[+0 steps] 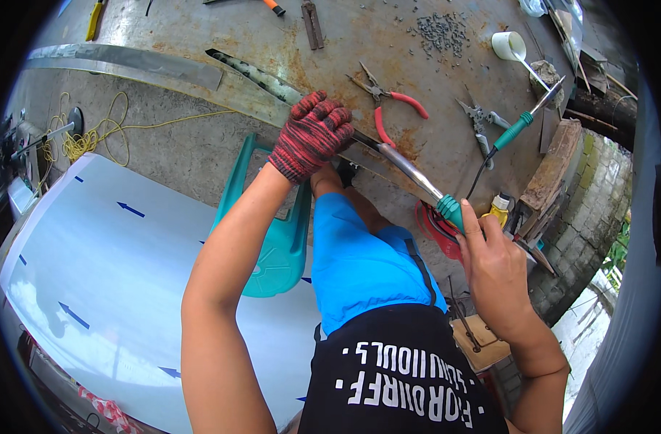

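My left hand [314, 136], in a red and black knitted glove, is closed over a narrow metal strip [261, 81] at the table's near edge. The strip's dark, pointed end sticks out to the left of the glove. My bare right hand [494, 264] grips the green handle of a soldering iron [416, 171]. The iron slants up and left, its dark tip close beside the glove; the very end of the tip is hard to make out. Red-handled pliers [377, 94] lie open on the table beyond the glove.
A second green-handled soldering iron [517, 130] rests by a white cup [507, 45] on the rust-stained metal table [330, 69]. Grey-handled pliers [482, 123] and small metal bits [442, 32] lie nearby. A long metal strip [128, 61], teal stool [276, 253] and pale sheet [128, 275] are left.
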The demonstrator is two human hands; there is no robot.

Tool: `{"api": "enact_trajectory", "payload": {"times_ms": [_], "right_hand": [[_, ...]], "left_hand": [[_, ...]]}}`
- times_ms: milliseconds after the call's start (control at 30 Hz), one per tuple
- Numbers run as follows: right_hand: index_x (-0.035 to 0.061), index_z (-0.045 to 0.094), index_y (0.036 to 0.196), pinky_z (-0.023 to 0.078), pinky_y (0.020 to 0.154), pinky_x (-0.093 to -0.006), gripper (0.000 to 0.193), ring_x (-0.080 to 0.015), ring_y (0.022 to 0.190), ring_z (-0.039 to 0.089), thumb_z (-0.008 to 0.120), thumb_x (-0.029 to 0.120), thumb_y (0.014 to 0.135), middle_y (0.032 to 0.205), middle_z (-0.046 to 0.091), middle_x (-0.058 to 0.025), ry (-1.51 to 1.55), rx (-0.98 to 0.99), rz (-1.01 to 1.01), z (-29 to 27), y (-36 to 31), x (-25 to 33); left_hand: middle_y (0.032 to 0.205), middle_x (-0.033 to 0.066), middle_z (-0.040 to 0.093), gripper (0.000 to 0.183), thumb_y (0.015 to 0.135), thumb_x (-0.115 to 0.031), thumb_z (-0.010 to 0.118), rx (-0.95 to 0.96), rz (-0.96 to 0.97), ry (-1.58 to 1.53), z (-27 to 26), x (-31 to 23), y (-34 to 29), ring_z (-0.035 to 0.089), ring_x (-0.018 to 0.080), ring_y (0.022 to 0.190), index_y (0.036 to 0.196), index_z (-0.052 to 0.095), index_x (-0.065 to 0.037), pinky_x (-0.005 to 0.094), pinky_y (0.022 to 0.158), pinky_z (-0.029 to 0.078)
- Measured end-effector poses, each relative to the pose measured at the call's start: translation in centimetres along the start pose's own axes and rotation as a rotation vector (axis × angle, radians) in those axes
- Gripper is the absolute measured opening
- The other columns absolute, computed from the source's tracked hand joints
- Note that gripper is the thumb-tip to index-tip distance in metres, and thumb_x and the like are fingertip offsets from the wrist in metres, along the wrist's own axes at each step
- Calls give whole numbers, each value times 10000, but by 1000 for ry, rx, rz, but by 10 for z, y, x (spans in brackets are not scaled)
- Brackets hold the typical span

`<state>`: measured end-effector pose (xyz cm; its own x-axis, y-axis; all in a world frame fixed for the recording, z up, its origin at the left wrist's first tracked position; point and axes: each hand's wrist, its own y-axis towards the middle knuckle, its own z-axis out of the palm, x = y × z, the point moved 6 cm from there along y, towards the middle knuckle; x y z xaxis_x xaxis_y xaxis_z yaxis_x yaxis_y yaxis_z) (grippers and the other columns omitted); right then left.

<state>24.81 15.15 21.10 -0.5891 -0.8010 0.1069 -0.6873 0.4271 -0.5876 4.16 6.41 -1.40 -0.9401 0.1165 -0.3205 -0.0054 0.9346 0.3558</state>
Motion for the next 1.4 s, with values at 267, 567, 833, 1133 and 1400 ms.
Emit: {"api": "enact_trajectory", "payload": {"times_ms": [267, 567, 833, 1133, 1400], "right_hand": [[-3, 554, 1452, 530, 625, -463, 494, -342, 738, 664, 678, 147, 998, 937, 584, -144, -4, 28, -5, -7, 4, 1], [11, 600, 1409, 530, 640, -479, 445, -383, 717, 663, 687, 148, 994, 947, 613, -162, 32, -5, -12, -10, 8, -2], [41, 630, 1392, 498, 668, -486, 424, -412, 737, 637, 680, 65, 972, 925, 605, -186, 123, -27, 11, -11, 8, -16], [-60, 642, 1368, 446, 573, -239, 362, -60, 664, 567, 631, 124, 1057, 875, 696, -34, 979, 109, 412, 4, -40, -100], [-50, 617, 1405, 405, 534, -207, 454, -60, 603, 536, 630, 255, 1069, 902, 700, -63, 1437, 48, 408, 58, -71, -151]], "left_hand": [[1117, -39, 700, 254, 721, -303, 800, -8, 12, -7, -2, -1, 1, 646, 193, 1181, 939, 686, -241, 485, 1160, 406], [1119, -35, 713, 257, 719, -305, 810, -38, 7, -7, 1, 2, -1, 661, 215, 1158, 942, 703, -232, 490, 1143, 422], [1127, -32, 718, 243, 736, -307, 805, -53, -6, -22, 3, 2, 1, 662, 220, 1163, 947, 714, -230, 491, 1143, 422], [1141, -21, 678, 289, 713, -278, 790, -52, 11, -46, 1, 1, 3, 626, 219, 1193, 977, 680, -235, 496, 1138, 430], [1117, -17, 671, 317, 676, -260, 815, -53, 19, -54, -8, 0, 0, 628, 227, 1169, 942, 648, -214, 492, 1134, 433]]}}
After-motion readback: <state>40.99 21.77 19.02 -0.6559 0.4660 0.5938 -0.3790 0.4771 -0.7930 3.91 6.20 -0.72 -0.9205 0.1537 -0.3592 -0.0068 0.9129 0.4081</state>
